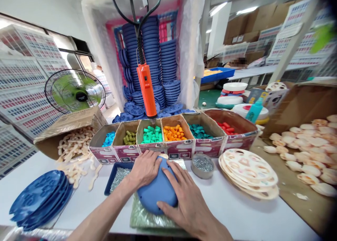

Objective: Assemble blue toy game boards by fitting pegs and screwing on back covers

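Note:
A smooth blue oval plastic shell with small holes near its rim lies between my hands, above a green padded mat. My left hand grips its upper left edge, fingers pressed together. On the right side, my right hand wraps round it, thumb on the lower face and fingers along the upper edge. The shell's underside is hidden. Just left of my left hand is a dark blue tray of small metal screws. A round tub of similar metal pieces stands beyond my right hand.
An orange electric screwdriver hangs over a row of cardboard bins with coloured plastic parts. Blue discs are stacked at left, cream discs at right. Boxes of pale pieces flank both sides. A fan stands behind.

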`<state>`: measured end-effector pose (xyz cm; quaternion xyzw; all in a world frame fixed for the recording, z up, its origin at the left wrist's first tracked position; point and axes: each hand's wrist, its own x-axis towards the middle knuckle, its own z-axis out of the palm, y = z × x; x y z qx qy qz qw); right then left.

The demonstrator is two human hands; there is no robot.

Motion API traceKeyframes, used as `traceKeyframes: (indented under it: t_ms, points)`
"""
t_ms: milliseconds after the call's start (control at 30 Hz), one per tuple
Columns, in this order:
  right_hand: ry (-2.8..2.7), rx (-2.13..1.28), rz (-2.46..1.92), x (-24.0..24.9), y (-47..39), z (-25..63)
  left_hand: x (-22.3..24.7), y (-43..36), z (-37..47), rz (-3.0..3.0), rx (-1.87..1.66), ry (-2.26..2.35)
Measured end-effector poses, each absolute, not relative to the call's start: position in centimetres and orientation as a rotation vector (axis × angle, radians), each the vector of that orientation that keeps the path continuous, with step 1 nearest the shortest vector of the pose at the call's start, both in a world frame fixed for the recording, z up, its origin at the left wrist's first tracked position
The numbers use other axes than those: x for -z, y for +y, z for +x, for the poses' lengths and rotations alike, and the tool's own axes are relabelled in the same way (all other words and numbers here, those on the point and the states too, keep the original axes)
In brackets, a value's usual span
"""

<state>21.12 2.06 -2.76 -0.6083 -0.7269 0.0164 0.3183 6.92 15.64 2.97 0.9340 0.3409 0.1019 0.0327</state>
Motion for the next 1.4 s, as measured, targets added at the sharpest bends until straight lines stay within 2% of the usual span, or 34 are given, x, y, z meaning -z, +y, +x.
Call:
traceKeyframes:
  t_ms: [300,767,900,1033,1400]
  points:
    - [-1.94,-0.038,-1.687,1.7,2.8,20.8,-2.5,16.3,7.3,2.86,-0.306,1.148]
    - [-1.847,0.017,-1.687,1.8,3.4,20.1,-1.4,16.9,6.9,2.844,-0.41,0.943]
    - [-1.72,-0.139,-1.697,2.1,3.9,20.6,-1.7,16.7,6.9,2.8,-0.439,0.973]
    - [-1.555,-0.346,-1.888,0.9,5.6,21.6,-1.8,16.6,6.5,2.721,-0.499,1.073]
    - [-1.63,-0.441,-2.112,-1.1,8.8,22.0,-1.7,16.6,6.1,2.568,-0.673,1.101]
